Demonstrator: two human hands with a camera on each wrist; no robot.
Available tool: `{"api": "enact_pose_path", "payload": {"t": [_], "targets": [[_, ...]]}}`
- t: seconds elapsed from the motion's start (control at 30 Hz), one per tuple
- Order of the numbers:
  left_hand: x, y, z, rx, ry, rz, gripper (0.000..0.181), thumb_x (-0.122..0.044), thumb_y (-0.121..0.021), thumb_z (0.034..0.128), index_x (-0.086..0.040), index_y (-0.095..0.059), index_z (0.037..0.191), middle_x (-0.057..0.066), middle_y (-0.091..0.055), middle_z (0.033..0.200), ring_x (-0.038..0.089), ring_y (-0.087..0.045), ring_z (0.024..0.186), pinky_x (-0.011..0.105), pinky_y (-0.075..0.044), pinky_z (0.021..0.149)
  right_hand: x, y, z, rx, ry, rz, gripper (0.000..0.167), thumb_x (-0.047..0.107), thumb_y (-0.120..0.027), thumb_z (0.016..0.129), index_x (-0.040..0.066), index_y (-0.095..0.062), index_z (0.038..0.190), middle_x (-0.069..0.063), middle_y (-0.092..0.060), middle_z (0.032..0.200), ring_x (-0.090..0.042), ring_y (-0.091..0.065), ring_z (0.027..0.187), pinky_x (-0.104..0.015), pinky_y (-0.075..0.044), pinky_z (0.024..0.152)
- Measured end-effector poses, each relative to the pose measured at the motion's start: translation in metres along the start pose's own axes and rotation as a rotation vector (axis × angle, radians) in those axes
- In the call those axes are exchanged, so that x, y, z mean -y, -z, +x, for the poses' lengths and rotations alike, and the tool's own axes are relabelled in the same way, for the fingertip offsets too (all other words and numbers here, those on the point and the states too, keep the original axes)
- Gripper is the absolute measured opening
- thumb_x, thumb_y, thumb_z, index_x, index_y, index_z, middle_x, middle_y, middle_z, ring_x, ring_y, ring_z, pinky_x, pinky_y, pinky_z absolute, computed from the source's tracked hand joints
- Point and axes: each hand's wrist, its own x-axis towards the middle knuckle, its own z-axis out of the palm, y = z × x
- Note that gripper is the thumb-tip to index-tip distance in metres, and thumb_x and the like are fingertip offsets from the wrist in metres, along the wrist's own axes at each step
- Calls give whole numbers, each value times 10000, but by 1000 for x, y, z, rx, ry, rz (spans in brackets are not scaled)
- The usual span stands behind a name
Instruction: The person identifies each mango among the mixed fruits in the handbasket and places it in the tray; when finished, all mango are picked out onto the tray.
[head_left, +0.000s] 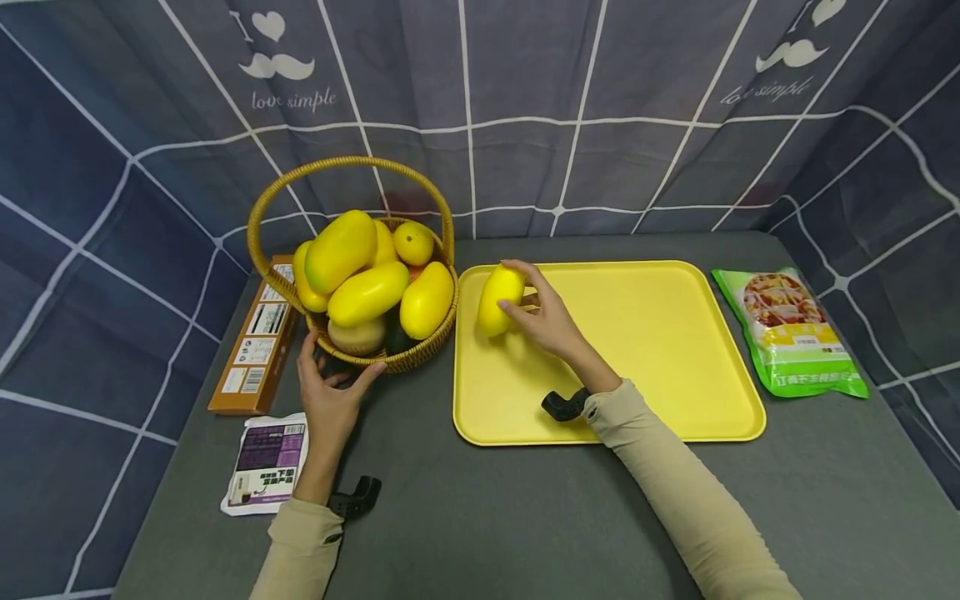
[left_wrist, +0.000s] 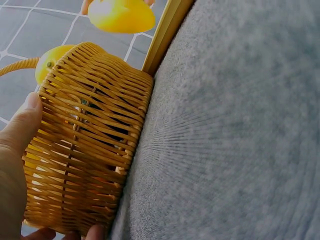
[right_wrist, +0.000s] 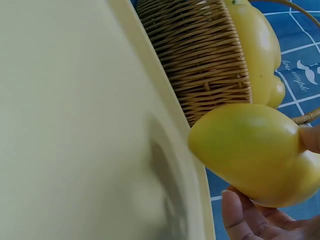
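A yellow mango (head_left: pixel 500 300) is held in my right hand (head_left: pixel 551 321), between thumb and fingers, over the left part of a yellow tray (head_left: pixel 615 350). In the right wrist view the mango (right_wrist: pixel 250 152) hangs above the tray's edge, greenish on one side. My left hand (head_left: pixel 330 400) holds the near side of a wicker basket (head_left: pixel 416 357), thumb and fingers spread along its curve. The left wrist view has the thumb (left_wrist: pixel 27 120) against the woven wall (left_wrist: pixel 90 140). Several mangoes (head_left: pixel 369 293) and a smaller round yellow fruit (head_left: pixel 413 243) fill the basket; fruit beneath is partly hidden.
Left of the basket lies a brown box (head_left: pixel 255 354) with white labels. A purple and white packet (head_left: pixel 266 462) lies in front of it, partly behind my left wrist. Right of the tray is a green food bag (head_left: pixel 795 333). A grid-patterned curtain (head_left: pixel 525 108) surrounds the grey table (head_left: pixel 480 517).
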Motion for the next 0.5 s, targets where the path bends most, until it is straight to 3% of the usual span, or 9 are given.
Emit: {"api": "enact_pose_path", "payload": {"t": [0.13, 0.27, 0.4, 0.5], "targets": [[-20, 1, -2, 3, -9, 0, 968, -16, -833, 741, -8, -261, 1521, 236, -286, 1514, 397, -355, 1368, 382, -462, 844, -4, -1, 4, 4, 8, -56, 581, 211, -632, 964, 288, -393, 1489, -84, -436, 1456, -337, -611, 984, -431, -517, 866], [-34, 2, -4, 3, -17, 13, 943, -12, -826, 749, 30, -268, 1507, 273, -297, 1496, 412, -364, 1356, 415, -456, 841, -9, -3, 13, 40, 3, -103, 602, 201, -608, 978, 292, -357, 1517, -69, -405, 1492, -283, -576, 991, -371, -494, 858], [-30, 2, -5, -1, -24, 13, 942, -3, -825, 745, 30, -272, 1506, 276, -307, 1486, 425, -366, 1351, 432, -450, 839, -16, -5, 22, 82, -25, -126, 648, 157, -597, 976, 281, -308, 1543, -160, -404, 1442, -266, -565, 1038, -345, -519, 832], [-15, 1, -3, -2, -19, 16, 967, -24, -837, 740, -43, -273, 1526, 208, -314, 1507, 396, -365, 1364, 388, -464, 840, -20, -5, 27, 112, -50, -149, 711, 151, -620, 955, 281, -266, 1558, -187, -395, 1436, -274, -550, 1115, -378, -524, 882]]}}
